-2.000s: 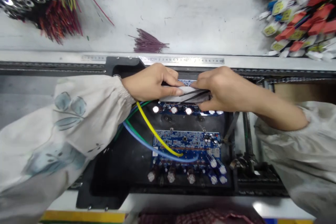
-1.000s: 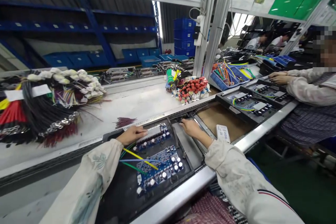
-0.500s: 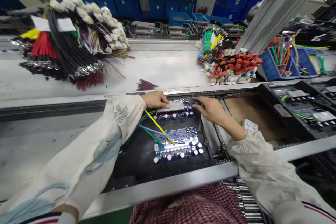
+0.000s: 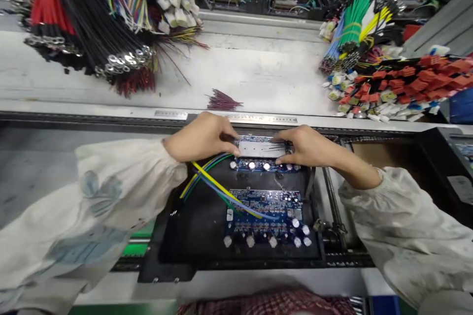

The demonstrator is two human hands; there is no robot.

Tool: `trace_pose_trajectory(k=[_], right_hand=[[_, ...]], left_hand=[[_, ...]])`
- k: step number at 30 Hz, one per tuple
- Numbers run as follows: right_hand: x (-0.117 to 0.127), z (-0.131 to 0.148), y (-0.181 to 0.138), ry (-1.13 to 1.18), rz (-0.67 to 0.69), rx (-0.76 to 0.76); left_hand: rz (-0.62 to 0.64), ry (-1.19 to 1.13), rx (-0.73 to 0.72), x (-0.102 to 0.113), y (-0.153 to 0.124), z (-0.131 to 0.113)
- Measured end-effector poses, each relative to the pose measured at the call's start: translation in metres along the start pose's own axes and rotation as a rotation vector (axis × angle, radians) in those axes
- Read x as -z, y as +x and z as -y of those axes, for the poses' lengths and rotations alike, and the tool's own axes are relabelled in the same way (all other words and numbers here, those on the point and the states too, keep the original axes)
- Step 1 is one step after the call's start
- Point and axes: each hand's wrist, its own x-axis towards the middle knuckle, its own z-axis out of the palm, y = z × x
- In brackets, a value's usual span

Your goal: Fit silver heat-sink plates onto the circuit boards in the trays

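Note:
A flat silver metal plate (image 4: 258,149) lies along the upper blue circuit board (image 4: 254,164). My left hand (image 4: 207,139) pinches its left end between thumb and fingers. At the opposite end my right hand (image 4: 305,146) is closed with thumb and fingers around the plate; thin dark lines show beside its fingertips, too fine to name. Below is a second circuit board (image 4: 264,206) with round silver-topped capacitors. Yellow, blue and green wires (image 4: 221,188) run from beneath my left hand across that board. Both boards sit in a black tray (image 4: 195,236).
A bundle of dark red wires (image 4: 223,101) lies on the white shelf (image 4: 254,66) behind a steel ruler (image 4: 258,118). Black cable bundles (image 4: 99,29) are at the left, green wires (image 4: 351,22) and red connectors (image 4: 410,81) at the right. A conveyor rail (image 4: 334,202) runs beside the tray.
The view has come closer and tilted down. My right hand has spread from the board's upper right edge to around the plate's end. My left hand stays at the left end.

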Motion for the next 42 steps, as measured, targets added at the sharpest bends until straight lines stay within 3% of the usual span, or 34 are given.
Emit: trace_pose_trajectory(k=[4,7,14,22,32,35,38,42], right_hand=[[0.004,0.003,0.001,-0.043,0.042,-0.012],[0.006,0.007,0.006,-0.135,0.078,-0.038],[0.004,0.032,0.025,-0.196,0.018,0.046],[0.001,0.038,0.036,-0.215,0.096,0.048],[0.007,0.036,0.034,-0.110,0.014,0.082],[0.029,0.023,0.027,-0.048,-0.121,0.067],[0.054,-0.008,0.033,0.012,-0.261,-0.103],[0.064,-0.063,0.063,0.145,-0.113,-0.317]], left_hand=[[0.013,0.084,0.124,-0.006,-0.020,0.010],[0.016,0.087,0.128,-0.016,-0.020,0.015],[0.003,0.186,0.172,-0.024,-0.017,0.006],[0.013,0.206,0.128,-0.030,-0.011,0.006],[0.030,0.190,0.149,-0.031,-0.010,0.007],[0.028,0.183,0.142,-0.032,-0.010,0.008],[0.024,0.180,0.138,-0.032,-0.010,0.009],[0.013,0.179,0.146,-0.031,-0.010,0.010]])
